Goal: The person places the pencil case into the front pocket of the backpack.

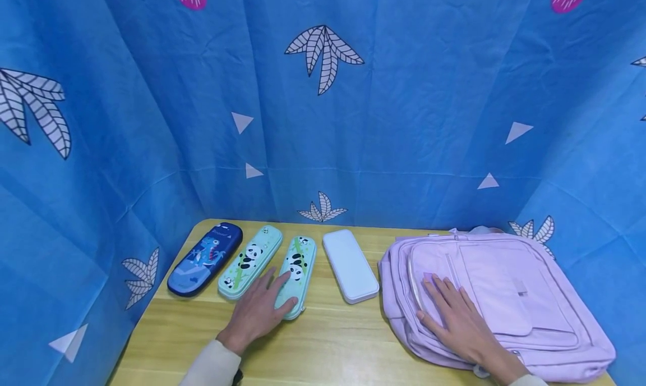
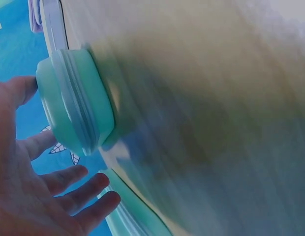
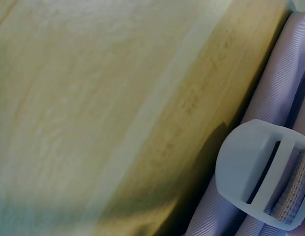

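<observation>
My left hand (image 1: 259, 311) lies over the near half of a mint-green panda pencil case (image 1: 298, 262), index finger and thumb touching it. In the left wrist view, that hand's fingers (image 2: 69, 179) are spread and fairly straight, beside the zipped end of the case (image 2: 76, 101). A second mint panda pencil case (image 1: 250, 261) lies just left, close to the other fingers. My right hand (image 1: 456, 321) rests with outstretched fingers on the front of a lilac backpack (image 1: 497, 285), which lies flat. A pale plastic strap buckle (image 3: 260, 172) shows in the right wrist view.
A dark blue dinosaur pencil case (image 1: 205, 258) lies at the far left. Between the panda cases and the backpack is a plain white pencil case (image 1: 350, 266). All lie on a wooden table (image 1: 333, 341), with a blue patterned curtain (image 1: 404, 122) behind and at both sides.
</observation>
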`<state>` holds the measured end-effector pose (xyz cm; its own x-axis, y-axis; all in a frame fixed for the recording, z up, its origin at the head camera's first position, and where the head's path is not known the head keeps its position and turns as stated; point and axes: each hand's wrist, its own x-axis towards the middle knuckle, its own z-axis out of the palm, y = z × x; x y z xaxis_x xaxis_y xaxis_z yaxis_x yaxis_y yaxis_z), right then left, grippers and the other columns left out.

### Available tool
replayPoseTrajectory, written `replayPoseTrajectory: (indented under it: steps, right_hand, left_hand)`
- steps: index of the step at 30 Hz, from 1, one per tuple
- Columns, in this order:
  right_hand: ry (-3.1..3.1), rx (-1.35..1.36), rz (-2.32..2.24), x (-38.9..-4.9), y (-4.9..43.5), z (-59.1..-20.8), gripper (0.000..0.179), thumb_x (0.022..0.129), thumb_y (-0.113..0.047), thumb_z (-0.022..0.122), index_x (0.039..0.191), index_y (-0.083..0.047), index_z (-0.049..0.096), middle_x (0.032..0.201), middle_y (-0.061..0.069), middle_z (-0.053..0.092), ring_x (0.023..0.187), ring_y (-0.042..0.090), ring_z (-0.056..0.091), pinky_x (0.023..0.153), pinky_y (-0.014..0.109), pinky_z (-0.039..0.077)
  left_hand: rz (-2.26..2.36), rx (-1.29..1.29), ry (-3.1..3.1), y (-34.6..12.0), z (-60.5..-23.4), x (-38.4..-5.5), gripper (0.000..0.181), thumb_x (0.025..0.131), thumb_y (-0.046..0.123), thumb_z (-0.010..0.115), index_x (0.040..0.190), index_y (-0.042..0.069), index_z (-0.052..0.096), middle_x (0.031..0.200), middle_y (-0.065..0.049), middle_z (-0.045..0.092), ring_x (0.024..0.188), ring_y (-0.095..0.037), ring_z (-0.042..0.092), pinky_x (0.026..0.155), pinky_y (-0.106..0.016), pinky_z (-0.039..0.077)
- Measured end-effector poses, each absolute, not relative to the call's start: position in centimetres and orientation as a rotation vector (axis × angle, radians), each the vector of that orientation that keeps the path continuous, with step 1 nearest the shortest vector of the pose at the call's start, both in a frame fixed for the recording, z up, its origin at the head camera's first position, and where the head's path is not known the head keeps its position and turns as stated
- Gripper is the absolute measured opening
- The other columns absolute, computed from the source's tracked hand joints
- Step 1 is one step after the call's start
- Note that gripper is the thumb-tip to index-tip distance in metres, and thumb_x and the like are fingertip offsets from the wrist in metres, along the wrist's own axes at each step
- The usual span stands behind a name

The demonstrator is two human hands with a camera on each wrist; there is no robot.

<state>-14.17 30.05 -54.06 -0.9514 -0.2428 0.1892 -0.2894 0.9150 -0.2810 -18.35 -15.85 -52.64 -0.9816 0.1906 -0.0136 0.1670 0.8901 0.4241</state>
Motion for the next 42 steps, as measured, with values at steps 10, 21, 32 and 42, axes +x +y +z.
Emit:
replayPoseTrajectory:
  steps: [10,21,32,42]
  right_hand:
    - [-2.969,0.393,0.447,-14.1,30.0,-54.2,0.076,0.108,-0.057,0.057,0.169,-0.014,0.042,0.177,0.021,0.033,0.161,0.052,0.029,0.128,0.073,0.022]
    - [-2.994,0.39,0.461,-14.1,30.1,-54.1,0.075,0.109,-0.057,0.055,0.169,-0.015,0.041,0.178,0.021,0.03,0.163,0.052,0.026,0.13,0.073,0.019]
    - [-2.992,0.417,0.44,-14.0,30.1,-53.8,0.068,0.111,-0.051,0.052,0.168,-0.014,0.043,0.176,0.021,0.034,0.161,0.053,0.03,0.127,0.074,0.023]
    - [-2.913,0.435,0.377,-13.9,29.4,-53.5,0.056,0.114,-0.037,0.051,0.165,-0.013,0.049,0.172,0.019,0.044,0.156,0.049,0.042,0.123,0.075,0.032]
  left_hand:
    - [0.695,0.208,2.973,-15.2,-52.9,-17.8,0.078,0.103,0.064,0.064,0.167,0.024,0.047,0.173,-0.023,0.038,0.154,-0.048,0.045,0.117,-0.07,0.046]
    - [0.684,0.189,2.954,-14.7,-53.3,-17.4,0.103,0.091,0.071,0.075,0.172,0.021,0.037,0.174,-0.023,0.037,0.151,-0.045,0.048,0.113,-0.068,0.05]
    - [0.709,0.211,2.98,-14.5,-53.5,-17.5,0.103,0.09,0.063,0.081,0.171,0.018,0.037,0.172,-0.027,0.039,0.146,-0.048,0.052,0.115,-0.065,0.05]
    - [0.734,0.171,2.953,-14.4,-53.5,-17.4,0.101,0.091,0.059,0.082,0.172,0.019,0.036,0.173,-0.026,0.036,0.148,-0.047,0.051,0.117,-0.064,0.049]
